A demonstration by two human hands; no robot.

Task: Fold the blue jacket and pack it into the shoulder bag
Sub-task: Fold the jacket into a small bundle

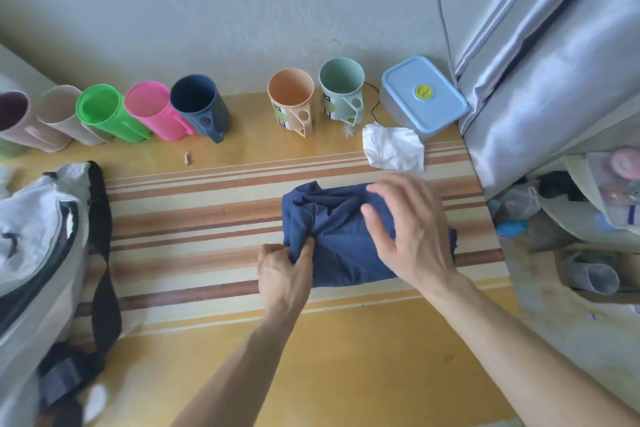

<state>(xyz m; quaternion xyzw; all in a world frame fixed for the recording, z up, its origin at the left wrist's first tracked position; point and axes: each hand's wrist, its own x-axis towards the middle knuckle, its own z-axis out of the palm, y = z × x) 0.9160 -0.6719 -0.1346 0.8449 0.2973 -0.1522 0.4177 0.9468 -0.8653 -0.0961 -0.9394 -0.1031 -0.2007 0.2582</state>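
**Jacket bundled small, bag waiting to be filled**

Both forearms are reaching in from the near edge, and the hands are working the blue jacket (341, 236) right now on the striped part of the counter (194, 218). That jacket is already down to a compact, thick bundle, though the top is looking rumpled rather than crisp. Left hand (284, 270) is pinching a bunched fold at the near-left corner, fingers and thumb closed on the cloth. Right hand (407, 229) is spread wide, fingers loosely splayed, palm lying over the right half of the bundle and pressing rather than gripping, as far as I can judge.

So the folding is looking nearly finished. Packing, though, is not started: the shoulder bag (38, 225) is lying well apart at the left edge, dark strap (104, 253) trailing toward the camera, and its opening is showing as a dark curved gap. Nothing blue is inside it. Still to come: one last tuck, then the carry across and in.
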